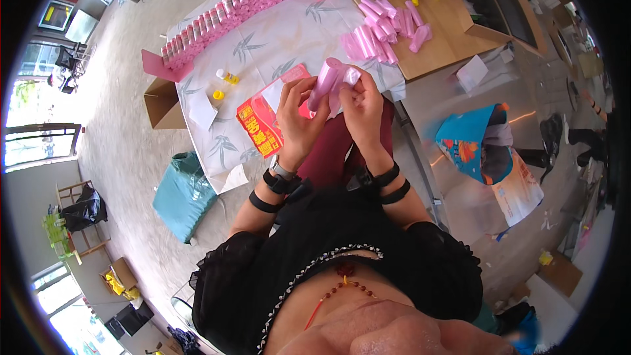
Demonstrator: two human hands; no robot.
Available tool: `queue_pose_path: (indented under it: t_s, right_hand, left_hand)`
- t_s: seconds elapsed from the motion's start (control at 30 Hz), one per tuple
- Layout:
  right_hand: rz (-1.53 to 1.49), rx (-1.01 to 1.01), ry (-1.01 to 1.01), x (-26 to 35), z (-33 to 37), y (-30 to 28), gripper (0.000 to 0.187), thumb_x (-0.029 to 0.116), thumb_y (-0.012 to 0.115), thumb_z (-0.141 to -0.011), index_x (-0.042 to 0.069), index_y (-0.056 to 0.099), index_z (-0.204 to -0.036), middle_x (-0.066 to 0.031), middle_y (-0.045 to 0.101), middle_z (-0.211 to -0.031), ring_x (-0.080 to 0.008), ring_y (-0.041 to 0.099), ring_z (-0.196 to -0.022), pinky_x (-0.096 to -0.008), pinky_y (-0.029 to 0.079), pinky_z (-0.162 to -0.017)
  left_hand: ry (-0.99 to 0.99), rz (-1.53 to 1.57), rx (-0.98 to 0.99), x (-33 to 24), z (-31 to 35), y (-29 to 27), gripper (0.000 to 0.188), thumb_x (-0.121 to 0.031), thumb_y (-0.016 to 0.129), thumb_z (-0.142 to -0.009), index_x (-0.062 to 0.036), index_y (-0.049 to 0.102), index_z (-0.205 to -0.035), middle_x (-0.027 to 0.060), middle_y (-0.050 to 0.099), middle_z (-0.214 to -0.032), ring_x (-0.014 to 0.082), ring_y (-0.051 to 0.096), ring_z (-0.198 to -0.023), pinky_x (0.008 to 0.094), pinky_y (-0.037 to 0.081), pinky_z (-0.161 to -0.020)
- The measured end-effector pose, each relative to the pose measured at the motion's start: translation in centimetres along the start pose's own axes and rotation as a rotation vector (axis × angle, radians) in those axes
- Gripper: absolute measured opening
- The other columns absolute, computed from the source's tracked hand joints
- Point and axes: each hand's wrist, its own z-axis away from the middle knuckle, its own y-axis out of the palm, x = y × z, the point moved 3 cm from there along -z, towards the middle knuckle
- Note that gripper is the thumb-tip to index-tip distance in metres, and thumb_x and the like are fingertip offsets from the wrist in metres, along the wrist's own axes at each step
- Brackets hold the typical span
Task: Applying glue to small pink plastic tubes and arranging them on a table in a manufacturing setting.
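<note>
Over the near edge of the table, my left hand (299,118) is wrapped around a pink plastic roll (325,82), which is held tilted. My right hand (363,107) pinches the loose end of the roll's thin pink film close beside it. Below and left of the roll lies a red printed sheet (258,126) with yellow lettering. To the upper right, a loose pile of pink rolls (381,30) rests across the table and a wooden board. Along the far left side, many banded pink rolls (246,10) stand packed in a long pink tray (172,70).
A yellow-and-white glue bottle (228,77), a yellow cap (218,95) and white paper (202,110) lie on the patterned tablecloth (227,122). A cardboard box (164,105) and teal cushion (185,194) are left. A blue bag (468,141) sits right, below the wooden board (434,56).
</note>
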Motion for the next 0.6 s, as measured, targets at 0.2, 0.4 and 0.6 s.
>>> queue_pose_path:
  t_s: [0.2, 0.4, 0.6]
  right_hand:
    - [0.116, 0.047, 0.026, 0.0, 0.4, 0.1, 0.019, 0.008, 0.052, -0.103, -0.003, 0.063, -0.115, 0.0, 0.064, -0.09, -0.0024, 0.054, -0.081, -0.0209, 0.045, -0.069]
    - [0.092, 0.107, 0.11, -0.5, 0.3, 0.6, 0.021, 0.012, 0.053, -0.105, -0.001, 0.064, -0.117, 0.0021, 0.064, -0.097, -0.0008, 0.057, -0.081, -0.0196, 0.049, -0.07]
    - [0.029, 0.083, 0.195, -1.3, 0.4, 1.8, 0.02, 0.009, 0.051, -0.104, -0.002, 0.065, -0.115, 0.0035, 0.06, -0.086, 0.0002, 0.048, -0.073, -0.0195, 0.039, -0.06]
  left_hand:
    - [-0.2, 0.245, -0.009, 1.3, 0.6, -1.2, 0.042, 0.0, 0.072, -0.086, 0.0001, 0.063, -0.127, 0.0083, 0.059, -0.116, 0.0172, 0.064, -0.106, 0.0319, 0.058, -0.087]
    - [-0.291, 0.412, 0.132, 3.4, 0.3, -2.2, 0.042, -0.006, 0.073, -0.091, 0.0019, 0.061, -0.131, 0.0078, 0.059, -0.118, 0.0161, 0.064, -0.108, 0.0292, 0.058, -0.081]
    - [-0.408, 0.472, 0.226, 5.1, 0.1, -3.2, 0.041, -0.01, 0.073, -0.091, 0.0042, 0.061, -0.128, 0.01, 0.07, -0.109, 0.0161, 0.069, -0.099, 0.0287, 0.057, -0.08]
